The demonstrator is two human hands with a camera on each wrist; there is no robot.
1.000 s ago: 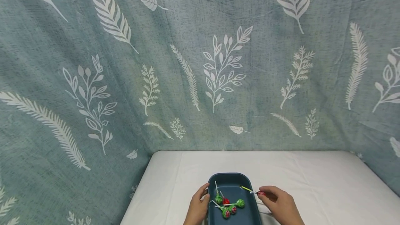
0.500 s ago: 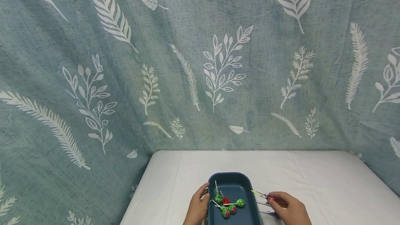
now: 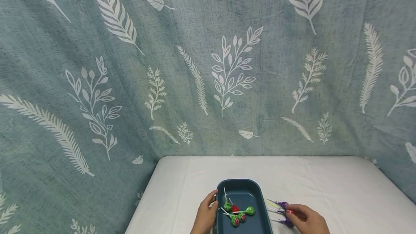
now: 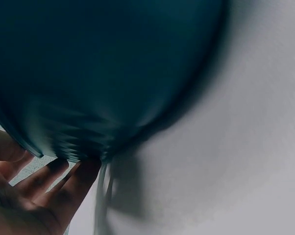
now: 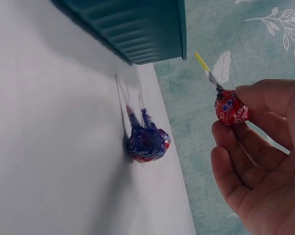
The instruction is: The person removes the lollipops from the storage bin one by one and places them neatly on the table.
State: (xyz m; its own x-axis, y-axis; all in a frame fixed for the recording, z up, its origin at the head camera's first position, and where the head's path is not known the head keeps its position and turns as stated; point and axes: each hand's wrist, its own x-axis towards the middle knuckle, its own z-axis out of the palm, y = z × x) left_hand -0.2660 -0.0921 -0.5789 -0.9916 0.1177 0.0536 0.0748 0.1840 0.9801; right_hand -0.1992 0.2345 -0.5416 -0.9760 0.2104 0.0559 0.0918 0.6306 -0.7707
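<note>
A dark blue tray [image 3: 242, 190] holds several lollipops with white sticks: green-wrapped ones [image 3: 250, 211], some with red patches, and a red one [image 3: 235, 209]. At the tray's left side is my left hand [image 3: 205, 213]; in the left wrist view its fairly straight fingers [image 4: 79, 188] touch the outer wall under the rim. My right hand [image 3: 308, 219] pinches a red-wrapped lollipop [image 5: 231, 107] by its head between thumb and fingers, yellow stick pointing toward the tray. Just under it lie several purple-wrapped lollipops [image 5: 147, 142] on the table, sticks toward the tray, partly hidden by the hand.
White cloth covers the table [image 3: 188, 176], whose rounded far edge meets a hanging green-blue curtain [image 3: 195, 82] with a white leaf print. The tray's right wall stands just left of the purple lollipops' sticks.
My right hand has moved right and toward me with the red lollipop, from over the tray's right rim to the purple lollipops, which now show more. The left hand and tray stay put.
</note>
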